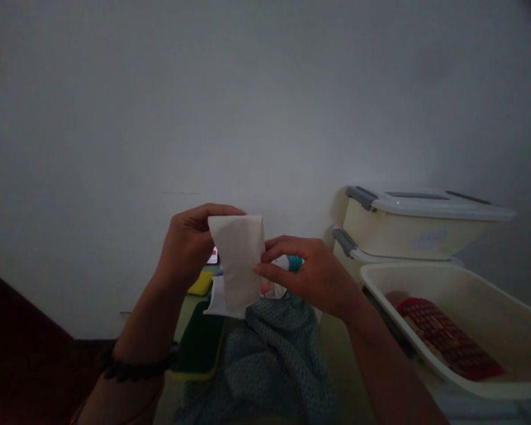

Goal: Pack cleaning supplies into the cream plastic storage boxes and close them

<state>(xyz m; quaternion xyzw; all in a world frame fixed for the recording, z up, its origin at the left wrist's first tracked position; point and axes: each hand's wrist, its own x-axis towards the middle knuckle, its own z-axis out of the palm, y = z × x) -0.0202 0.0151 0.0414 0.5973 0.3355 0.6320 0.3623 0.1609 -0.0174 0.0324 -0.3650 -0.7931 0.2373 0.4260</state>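
Observation:
A white tissue (239, 260) hangs upright in front of me, doubled over at its top edge. My left hand (194, 233) holds it by the upper left, with the fingers running behind the sheet and partly hidden. At its right edge, my right hand (307, 268) pinches the tissue between thumb and fingers. Below and behind it shows another white piece (216, 298), and I cannot tell whether the two are joined. A grey-green cloth (274, 360) lies crumpled under both hands.
A dark green and yellow scouring sponge (200, 342) lies left of the cloth, a yellow one (200, 284) behind it. A teal-capped item (295, 262) is partly hidden by my right hand. At right are lidded boxes (420, 230) and a cream basin (451, 277) holding a red packet (446, 336).

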